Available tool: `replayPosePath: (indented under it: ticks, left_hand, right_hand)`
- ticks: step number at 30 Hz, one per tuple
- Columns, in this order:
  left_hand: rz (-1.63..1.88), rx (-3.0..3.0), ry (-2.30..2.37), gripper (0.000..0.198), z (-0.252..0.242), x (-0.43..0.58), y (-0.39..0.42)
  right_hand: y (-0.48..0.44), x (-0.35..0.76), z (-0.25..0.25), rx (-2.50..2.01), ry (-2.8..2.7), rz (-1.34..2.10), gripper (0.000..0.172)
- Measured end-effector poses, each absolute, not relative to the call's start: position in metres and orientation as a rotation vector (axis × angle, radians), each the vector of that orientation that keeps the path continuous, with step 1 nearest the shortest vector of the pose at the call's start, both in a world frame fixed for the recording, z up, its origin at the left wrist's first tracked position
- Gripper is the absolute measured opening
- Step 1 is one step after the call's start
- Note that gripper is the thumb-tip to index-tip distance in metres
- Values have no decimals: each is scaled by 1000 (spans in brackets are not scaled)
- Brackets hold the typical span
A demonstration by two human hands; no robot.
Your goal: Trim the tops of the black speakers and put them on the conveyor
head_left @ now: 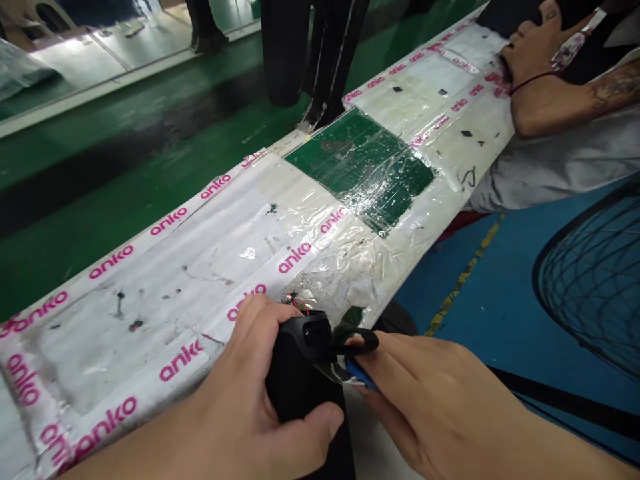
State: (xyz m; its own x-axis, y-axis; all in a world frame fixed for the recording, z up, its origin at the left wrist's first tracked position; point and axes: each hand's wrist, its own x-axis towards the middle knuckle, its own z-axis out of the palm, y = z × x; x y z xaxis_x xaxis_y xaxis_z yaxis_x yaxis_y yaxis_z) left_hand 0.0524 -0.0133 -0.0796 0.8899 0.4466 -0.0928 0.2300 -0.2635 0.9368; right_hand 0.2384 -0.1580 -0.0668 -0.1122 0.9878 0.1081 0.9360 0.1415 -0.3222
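Note:
My left hand [260, 380] is wrapped around a black plastic housing [293, 363] at the near edge of the bench. Thin red and dark wires with a small white connector [289, 298] stick out of its top end. Against the right side of that housing is my right hand [425, 393], its fingers pinched together. Between them is a blue piece [361, 373], mostly covered by the fingers, so its kind does not show. A black loop [367, 340] curves over the right fingertips and touches the housing.
The long bench [165, 320] is covered with clear film and tape printed "anko". Across it, a green belt [150, 173] runs alongside. A co-worker's hand [535, 47] rests on a dark item at the far right. Near my right side stands a round wire guard [595, 280].

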Motion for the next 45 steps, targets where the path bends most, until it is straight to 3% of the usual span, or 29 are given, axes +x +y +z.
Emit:
replayPosePath:
  ticks: [15, 24, 40, 45]
  left_hand:
    - [221, 1850, 504, 49, -79, 52, -13]
    - [299, 1833, 530, 49, -82, 54, -18]
    - [292, 1890, 537, 44, -79, 58, -18]
    - [329, 1921, 527, 45, -80, 58, -20]
  right_hand:
    - [-160, 231, -64, -1967, -2130, 211, 25]
    - [-158, 227, -54, -2114, -2226, -29, 48]
    - [-164, 236, -73, -1978, -2062, 420, 29]
    - [-163, 238, -64, -1985, -2143, 255, 28]
